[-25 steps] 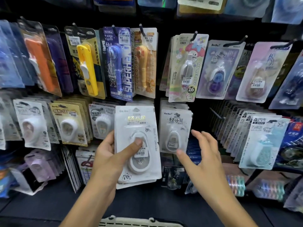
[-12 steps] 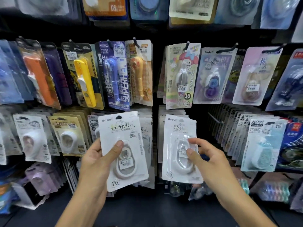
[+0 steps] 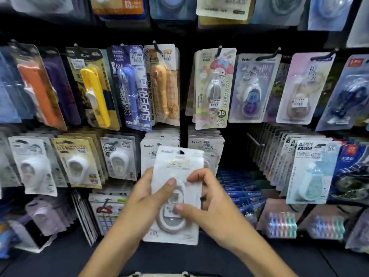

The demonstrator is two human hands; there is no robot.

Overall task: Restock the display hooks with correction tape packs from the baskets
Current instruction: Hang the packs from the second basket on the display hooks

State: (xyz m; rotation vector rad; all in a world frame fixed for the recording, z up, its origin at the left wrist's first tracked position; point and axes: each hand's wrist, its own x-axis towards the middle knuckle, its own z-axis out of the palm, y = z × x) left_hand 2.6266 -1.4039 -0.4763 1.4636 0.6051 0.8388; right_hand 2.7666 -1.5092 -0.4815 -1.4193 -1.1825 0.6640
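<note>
Yellow utility knife pack (image 3: 97,90) on hook

White correction tape packs (image 3: 175,196), stacked upright, held before hooks

Crowded hook wall, with one bare hook and a dark gap as the only openings.

Both hands (image 3: 143,198) (image 3: 211,204) hold a white correction tape pack (image 3: 175,196) in front of two full stacks of like packs (image 3: 159,140) (image 3: 205,140), which block the way to their hooks. Between those stacks a narrow dark strip (image 3: 183,134) stays open. To the right, a bare metal hook (image 3: 255,139) juts into a dark recess, with room around it; a dense row of white packs (image 3: 279,154) closes its right side. Above, hanging packs such as the My Melody pack (image 3: 215,86) overhang the lower row. Below, the dark shelf (image 3: 60,256) lies open.
</note>
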